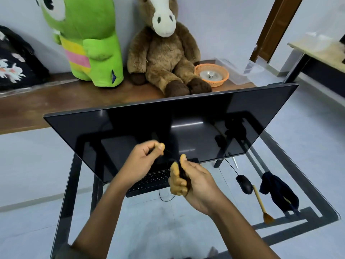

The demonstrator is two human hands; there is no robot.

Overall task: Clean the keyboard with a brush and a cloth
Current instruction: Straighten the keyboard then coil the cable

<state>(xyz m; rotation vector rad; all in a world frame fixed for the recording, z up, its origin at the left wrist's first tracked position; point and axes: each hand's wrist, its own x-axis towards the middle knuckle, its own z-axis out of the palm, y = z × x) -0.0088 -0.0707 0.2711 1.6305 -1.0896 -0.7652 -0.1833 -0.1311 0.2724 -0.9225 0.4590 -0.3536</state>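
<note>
A black keyboard (149, 182) lies on the glass table in front of the monitor, partly hidden by my hands. My left hand (143, 159) pinches a thin black cable above it. Just to the right, my right hand (194, 182) is closed around a dark coiled bundle of the same cable (183, 176). A loop of cable (164, 198) hangs below the keyboard's front edge. A brush (261, 204) with a wooden handle and orange bristles lies at the right. Beside it rests a dark cloth (278, 191). Neither hand touches them.
A large black monitor (168, 128) leans over the table's back. A black mouse (243, 184) sits left of the brush. The glass table (130, 221) has a black frame. Behind are plush toys (164, 53) and an orange basket (211, 73) on a wooden bench.
</note>
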